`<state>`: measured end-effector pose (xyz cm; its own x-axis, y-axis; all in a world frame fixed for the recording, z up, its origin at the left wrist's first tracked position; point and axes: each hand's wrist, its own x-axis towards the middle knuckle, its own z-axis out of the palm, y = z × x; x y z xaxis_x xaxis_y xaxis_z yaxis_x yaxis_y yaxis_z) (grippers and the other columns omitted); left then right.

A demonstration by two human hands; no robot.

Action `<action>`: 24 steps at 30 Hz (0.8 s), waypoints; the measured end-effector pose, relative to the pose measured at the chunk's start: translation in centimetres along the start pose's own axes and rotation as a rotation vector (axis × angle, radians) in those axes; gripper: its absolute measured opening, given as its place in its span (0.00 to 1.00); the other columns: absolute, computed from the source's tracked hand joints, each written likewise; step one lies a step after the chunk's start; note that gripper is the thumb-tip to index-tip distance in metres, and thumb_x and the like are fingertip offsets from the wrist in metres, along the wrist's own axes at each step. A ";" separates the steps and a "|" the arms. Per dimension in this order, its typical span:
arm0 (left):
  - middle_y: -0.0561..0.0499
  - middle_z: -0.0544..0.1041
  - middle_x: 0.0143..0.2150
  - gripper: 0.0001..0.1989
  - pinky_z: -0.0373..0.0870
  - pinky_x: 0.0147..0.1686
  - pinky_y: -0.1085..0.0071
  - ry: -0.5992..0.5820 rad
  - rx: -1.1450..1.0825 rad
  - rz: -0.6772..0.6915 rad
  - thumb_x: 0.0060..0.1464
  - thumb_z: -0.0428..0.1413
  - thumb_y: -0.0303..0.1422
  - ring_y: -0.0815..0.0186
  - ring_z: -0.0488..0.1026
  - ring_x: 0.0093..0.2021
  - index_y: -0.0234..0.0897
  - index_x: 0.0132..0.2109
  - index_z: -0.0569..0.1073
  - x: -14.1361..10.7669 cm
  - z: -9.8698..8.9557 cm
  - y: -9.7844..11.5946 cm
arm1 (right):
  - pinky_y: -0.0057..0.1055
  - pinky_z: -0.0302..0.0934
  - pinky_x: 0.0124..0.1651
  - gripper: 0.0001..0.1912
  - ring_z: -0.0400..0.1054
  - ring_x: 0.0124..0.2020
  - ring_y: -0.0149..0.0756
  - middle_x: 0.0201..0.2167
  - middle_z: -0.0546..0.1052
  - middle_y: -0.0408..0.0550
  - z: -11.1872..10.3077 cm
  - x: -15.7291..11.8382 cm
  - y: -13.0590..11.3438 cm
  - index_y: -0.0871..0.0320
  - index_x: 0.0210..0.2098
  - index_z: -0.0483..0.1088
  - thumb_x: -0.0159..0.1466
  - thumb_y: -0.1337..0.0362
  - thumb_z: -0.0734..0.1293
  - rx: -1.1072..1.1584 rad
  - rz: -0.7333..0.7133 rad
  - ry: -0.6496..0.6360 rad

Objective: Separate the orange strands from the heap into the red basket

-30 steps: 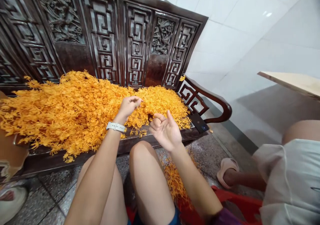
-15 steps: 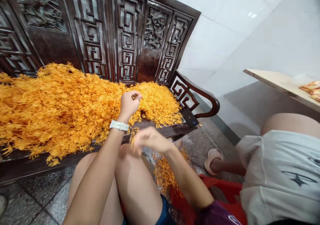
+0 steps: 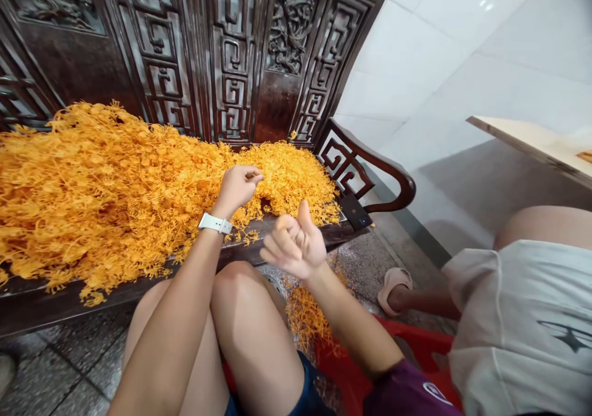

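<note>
The large orange heap lies on the dark bench to the left of the left hand, whose thumb and fingers nearly meet, though I cannot tell whether they pinch a piece. The smaller yellow-orange heap lies just beyond the right hand, its fingers curled, thumb raised, contents unclear.

Two hands mid-frame, one left hand and one right hand; one watch; one bench; seemingly two orange heaps, large at left and small at centre, edges merging; one lower-centre orange pile; one phone, right of centre.
</note>
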<state>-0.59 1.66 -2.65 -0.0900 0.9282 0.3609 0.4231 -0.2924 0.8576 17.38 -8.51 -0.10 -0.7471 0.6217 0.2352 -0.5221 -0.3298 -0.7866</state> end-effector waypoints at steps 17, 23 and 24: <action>0.46 0.82 0.39 0.15 0.62 0.44 0.55 -0.276 0.699 0.573 0.60 0.53 0.18 0.52 0.70 0.45 0.39 0.41 0.82 -2.5 0.5 2.7 | 0.37 0.65 0.47 0.13 0.74 0.42 0.42 0.41 0.82 0.54 -7.6 -0.2 -5.9 0.59 0.47 0.75 0.78 0.60 0.60 -1.964 -0.119 0.175; 0.49 0.86 0.40 0.17 0.65 0.46 0.57 -0.271 0.461 0.451 0.60 0.52 0.19 0.56 0.73 0.44 0.41 0.38 0.83 -1.6 0.9 0.8 | 0.31 0.65 0.42 0.11 0.71 0.34 0.33 0.32 0.78 0.47 -2.2 -2.7 -3.1 0.57 0.37 0.72 0.75 0.69 0.61 -1.352 -0.239 -0.100; 0.48 0.86 0.41 0.16 0.66 0.46 0.57 -0.248 0.449 0.401 0.60 0.52 0.20 0.56 0.74 0.43 0.40 0.37 0.82 -1.2 0.8 0.2 | 0.30 0.66 0.43 0.10 0.72 0.34 0.32 0.33 0.78 0.47 -0.7 -3.2 -2.4 0.57 0.38 0.72 0.75 0.70 0.61 -1.169 -0.220 -0.267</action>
<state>0.38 0.63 -3.20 0.3412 0.8081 0.4803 0.7210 -0.5528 0.4179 21.35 -9.20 0.61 -0.8226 0.3725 0.4296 -0.0658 0.6881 -0.7227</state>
